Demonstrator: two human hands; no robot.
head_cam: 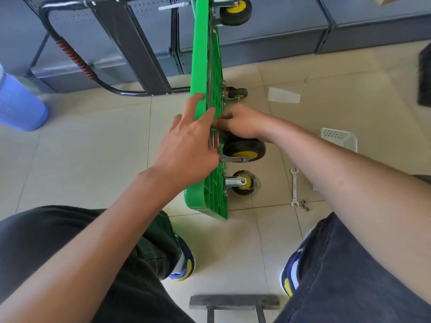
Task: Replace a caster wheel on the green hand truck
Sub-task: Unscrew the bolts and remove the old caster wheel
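The green hand truck point(205, 54) stands on its edge on the tiled floor, underside facing right. A black caster wheel with a yellow hub point(243, 150) sits against that underside at mid-height. My left hand point(189, 141) lies over the platform's top edge, fingers stretched on the green plastic and thumb down by the caster's metal plate point(213, 142). My right hand point(240, 122) reaches in from the right, its fingers curled at the plate just above the wheel; what they pinch is hidden. Three other casters are mounted: top point(235, 10), middle point(236, 93) and bottom point(242, 183).
An open-ended wrench point(294, 186) lies on the floor to the right, with a few nuts point(304, 205) beside its lower end. A white basket point(339, 138) sits further right. The truck's black handle point(77, 59) lies left, near a blue container point(18, 103). My feet flank the platform.
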